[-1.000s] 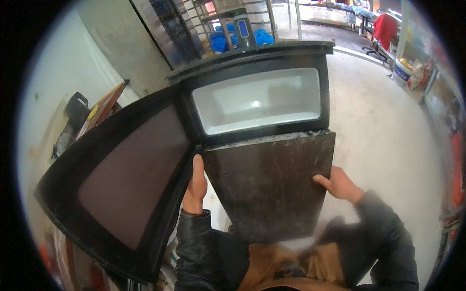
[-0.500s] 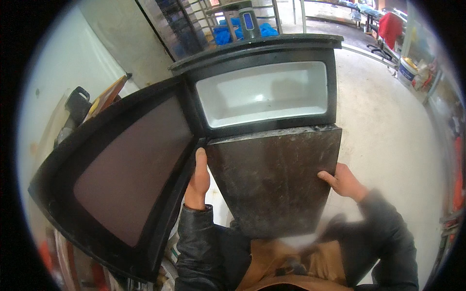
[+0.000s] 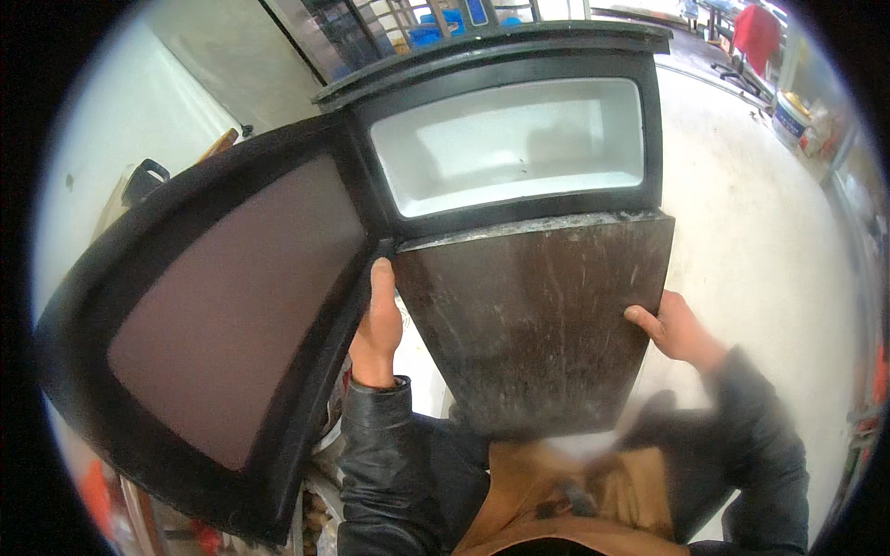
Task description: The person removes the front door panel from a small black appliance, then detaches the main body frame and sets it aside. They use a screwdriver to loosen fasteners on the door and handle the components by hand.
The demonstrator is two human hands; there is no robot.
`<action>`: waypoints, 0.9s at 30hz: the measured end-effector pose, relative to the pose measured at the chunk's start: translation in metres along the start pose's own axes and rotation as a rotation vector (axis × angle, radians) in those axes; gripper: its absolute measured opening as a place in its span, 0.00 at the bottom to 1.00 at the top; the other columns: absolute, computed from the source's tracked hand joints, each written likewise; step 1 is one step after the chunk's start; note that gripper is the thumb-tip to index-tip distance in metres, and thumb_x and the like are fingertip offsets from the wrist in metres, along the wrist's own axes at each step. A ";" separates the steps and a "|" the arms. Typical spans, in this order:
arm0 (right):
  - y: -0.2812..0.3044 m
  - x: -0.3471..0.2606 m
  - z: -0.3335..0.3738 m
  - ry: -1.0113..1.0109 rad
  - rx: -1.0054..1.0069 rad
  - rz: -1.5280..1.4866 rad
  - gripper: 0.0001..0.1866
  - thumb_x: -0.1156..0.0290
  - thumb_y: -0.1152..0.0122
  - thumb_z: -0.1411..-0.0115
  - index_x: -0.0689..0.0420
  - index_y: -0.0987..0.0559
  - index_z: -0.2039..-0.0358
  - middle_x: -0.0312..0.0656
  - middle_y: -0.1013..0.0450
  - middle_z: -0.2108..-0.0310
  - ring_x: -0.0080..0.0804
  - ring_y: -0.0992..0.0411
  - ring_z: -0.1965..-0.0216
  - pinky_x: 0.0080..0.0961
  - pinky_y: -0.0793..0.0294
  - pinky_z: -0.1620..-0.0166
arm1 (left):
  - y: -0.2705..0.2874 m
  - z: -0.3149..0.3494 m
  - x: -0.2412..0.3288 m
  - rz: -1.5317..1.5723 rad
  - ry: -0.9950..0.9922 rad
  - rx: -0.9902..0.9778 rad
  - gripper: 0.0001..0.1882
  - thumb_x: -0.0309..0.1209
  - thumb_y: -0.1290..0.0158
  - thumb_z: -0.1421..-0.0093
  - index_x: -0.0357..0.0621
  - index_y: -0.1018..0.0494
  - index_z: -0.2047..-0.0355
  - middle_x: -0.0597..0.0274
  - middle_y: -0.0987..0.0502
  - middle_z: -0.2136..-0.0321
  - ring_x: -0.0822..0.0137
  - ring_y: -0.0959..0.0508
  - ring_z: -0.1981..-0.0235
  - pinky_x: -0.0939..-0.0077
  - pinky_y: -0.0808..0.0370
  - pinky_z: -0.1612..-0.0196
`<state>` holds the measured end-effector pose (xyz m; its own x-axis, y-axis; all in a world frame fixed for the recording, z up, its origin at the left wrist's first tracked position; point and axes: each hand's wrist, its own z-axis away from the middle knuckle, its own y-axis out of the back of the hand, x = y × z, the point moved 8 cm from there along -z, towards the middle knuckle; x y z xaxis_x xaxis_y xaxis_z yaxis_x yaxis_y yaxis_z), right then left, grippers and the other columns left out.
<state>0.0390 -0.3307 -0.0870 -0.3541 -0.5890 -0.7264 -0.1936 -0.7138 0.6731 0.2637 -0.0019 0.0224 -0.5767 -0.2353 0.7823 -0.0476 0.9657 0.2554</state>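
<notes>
A box-shaped cabinet point(image 3: 533, 315) with scuffed dark-brown sides stands tilted in front of me. Its black-framed front opens onto a pale, glossy white interior point(image 3: 505, 148). On the left its door point(image 3: 246, 306) hangs wide open, a thick black frame around a flat brownish panel. My left hand point(image 3: 377, 329) is closed on the cabinet's left edge, beside the hinge side of the door, thumb up; its other fingers are hidden. Around the right edge curls my right hand point(image 3: 681, 329), its thumb lying on the brown face and its fingers behind.
A white bucket point(image 3: 791, 118) and loose items stand at the far right by the wall. Beyond are a red cloth point(image 3: 756, 37) on a chair and a metal rack with blue plastic point(image 3: 436, 32). Odds and ends lie below the door at the lower left.
The cabinet and its open door sit higher in view and look slightly larger. Both hands keep the same hold on its edges and have shifted up with it.
</notes>
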 end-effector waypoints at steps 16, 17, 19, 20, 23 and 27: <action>-0.001 0.009 -0.001 0.010 -0.021 -0.065 0.21 0.55 0.36 0.31 0.65 0.21 0.54 0.54 0.19 0.62 0.49 0.20 0.59 0.40 0.22 0.53 | 0.007 0.003 -0.015 -0.091 0.053 0.011 0.19 0.37 0.43 0.33 0.33 0.19 0.50 0.49 0.17 0.53 0.55 0.18 0.53 0.61 0.25 0.43; -0.001 0.009 -0.002 0.014 -0.024 -0.061 0.22 0.55 0.36 0.31 0.65 0.21 0.54 0.55 0.19 0.62 0.50 0.20 0.59 0.40 0.22 0.53 | 0.007 0.003 -0.015 -0.101 0.059 -0.004 0.20 0.37 0.44 0.33 0.33 0.19 0.49 0.49 0.17 0.51 0.54 0.18 0.52 0.61 0.26 0.42; 0.001 0.007 -0.002 0.067 0.006 -0.056 0.22 0.55 0.36 0.31 0.65 0.21 0.54 0.55 0.19 0.61 0.50 0.20 0.59 0.40 0.22 0.52 | 0.006 0.003 -0.014 -0.120 0.070 -0.034 0.21 0.37 0.44 0.33 0.33 0.19 0.47 0.48 0.18 0.49 0.53 0.19 0.50 0.60 0.28 0.41; 0.001 0.007 -0.001 0.066 0.008 -0.037 0.23 0.54 0.37 0.31 0.65 0.22 0.53 0.55 0.19 0.61 0.50 0.20 0.59 0.40 0.22 0.52 | 0.006 0.003 -0.014 -0.121 0.070 -0.034 0.21 0.37 0.44 0.33 0.33 0.19 0.47 0.49 0.18 0.49 0.53 0.19 0.50 0.60 0.28 0.40; 0.000 0.008 -0.001 0.037 -0.010 -0.037 0.22 0.55 0.37 0.31 0.65 0.22 0.53 0.54 0.18 0.61 0.49 0.19 0.58 0.40 0.22 0.52 | 0.007 0.003 -0.007 -0.086 -0.015 0.038 0.15 0.35 0.43 0.33 0.34 0.18 0.57 0.54 0.17 0.60 0.60 0.19 0.59 0.65 0.25 0.49; 0.001 0.004 0.000 0.019 -0.040 -0.051 0.22 0.55 0.37 0.31 0.65 0.22 0.53 0.54 0.18 0.61 0.47 0.19 0.59 0.40 0.22 0.53 | 0.006 0.003 -0.008 -0.065 -0.017 0.066 0.13 0.35 0.42 0.34 0.35 0.17 0.63 0.58 0.17 0.65 0.63 0.19 0.64 0.68 0.24 0.52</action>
<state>0.0376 -0.3334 -0.0891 -0.3271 -0.5582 -0.7625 -0.1745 -0.7573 0.6293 0.2652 0.0059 0.0157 -0.5841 -0.2962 0.7557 -0.1388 0.9538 0.2665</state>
